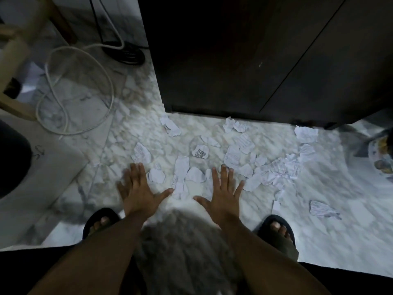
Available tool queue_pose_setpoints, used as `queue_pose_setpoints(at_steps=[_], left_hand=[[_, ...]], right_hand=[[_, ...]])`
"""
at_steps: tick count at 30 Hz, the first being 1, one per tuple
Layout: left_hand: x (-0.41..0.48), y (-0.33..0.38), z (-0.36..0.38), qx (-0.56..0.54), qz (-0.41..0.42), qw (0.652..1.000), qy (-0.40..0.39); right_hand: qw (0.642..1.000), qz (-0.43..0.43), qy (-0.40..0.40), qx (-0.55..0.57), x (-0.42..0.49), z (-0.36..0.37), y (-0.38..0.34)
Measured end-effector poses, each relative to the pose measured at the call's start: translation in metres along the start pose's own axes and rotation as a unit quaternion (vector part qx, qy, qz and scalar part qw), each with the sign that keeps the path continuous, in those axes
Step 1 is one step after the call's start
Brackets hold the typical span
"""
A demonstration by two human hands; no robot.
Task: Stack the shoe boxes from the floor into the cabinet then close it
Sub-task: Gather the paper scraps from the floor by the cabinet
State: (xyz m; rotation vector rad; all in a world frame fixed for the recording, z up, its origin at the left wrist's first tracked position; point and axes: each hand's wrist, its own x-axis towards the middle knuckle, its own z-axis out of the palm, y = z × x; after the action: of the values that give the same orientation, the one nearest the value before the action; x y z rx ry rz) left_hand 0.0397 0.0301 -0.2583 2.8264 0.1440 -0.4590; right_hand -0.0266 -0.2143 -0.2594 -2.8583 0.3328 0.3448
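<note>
A dark wooden cabinet [234, 60] stands ahead with its doors closed, a seam running between them. No shoe boxes show in the head view. My left hand [140, 188] and my right hand [222, 192] hover side by side, palms down, fingers spread and straight, above the marble floor [319, 220]. Neither hand holds anything. Crumpled white paper scraps [236, 154] lie scattered on the floor between my hands and the cabinet base.
A white cable [70, 99] coils on the floor at left, near a black round stand base [127, 53] and a pale wooden chair leg [12, 67]. A white box-like object [32, 177] sits at far left. My sandalled feet [276, 231] stand on the floor.
</note>
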Motion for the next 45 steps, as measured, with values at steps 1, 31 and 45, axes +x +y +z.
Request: queue_pose_setpoints(at_steps=[1, 31, 45], left_hand=[[0.011, 0.003, -0.001, 0.015, 0.015, 1.0, -0.008], [0.106, 0.055, -0.035, 0.139, 0.435, 0.89, -0.014], [0.113, 0.109, 0.002, 0.097, 0.461, 0.881, -0.039]], right_hand=[[1.0, 0.01, 0.001, -0.003, 0.012, -0.006, 0.008], [0.979, -0.196, -0.056, -0.022, 0.123, -0.097, 0.105], [0.971, -0.233, -0.06, -0.003, 0.138, -0.059, 0.076]])
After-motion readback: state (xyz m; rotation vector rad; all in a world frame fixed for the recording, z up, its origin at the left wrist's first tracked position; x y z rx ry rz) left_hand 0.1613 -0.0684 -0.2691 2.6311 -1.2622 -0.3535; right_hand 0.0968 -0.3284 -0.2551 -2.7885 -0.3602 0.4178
